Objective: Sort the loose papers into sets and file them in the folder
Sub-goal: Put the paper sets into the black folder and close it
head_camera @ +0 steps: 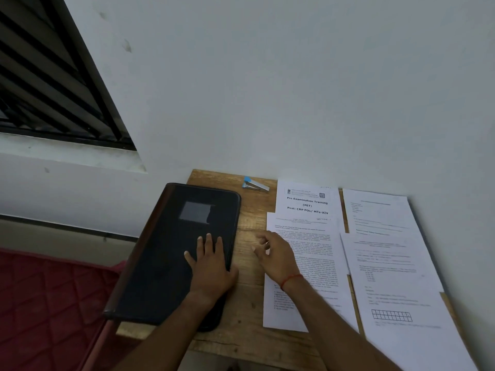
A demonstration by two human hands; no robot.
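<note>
A black closed folder point(184, 231) lies on the left part of a small wooden table point(249, 303), overhanging its left edge. My left hand point(211, 266) rests flat on the folder's cover, fingers spread. Printed papers cover the table's right part: a title page headed "Pre Examination Training" point(308, 202), a dense text page point(318, 266) below it, and two more sheets to the right, one at the back point(380, 212) and one in front point(399, 290). My right hand point(276, 255) hovers over the left edge of the text page, fingers loosely curled, holding nothing.
A small blue and silver stapler point(254, 184) lies at the table's back edge, between folder and papers. The table stands against a white wall. A red quilted mattress point(48, 303) lies to the left. A dark barred window point(53, 76) is at the upper left.
</note>
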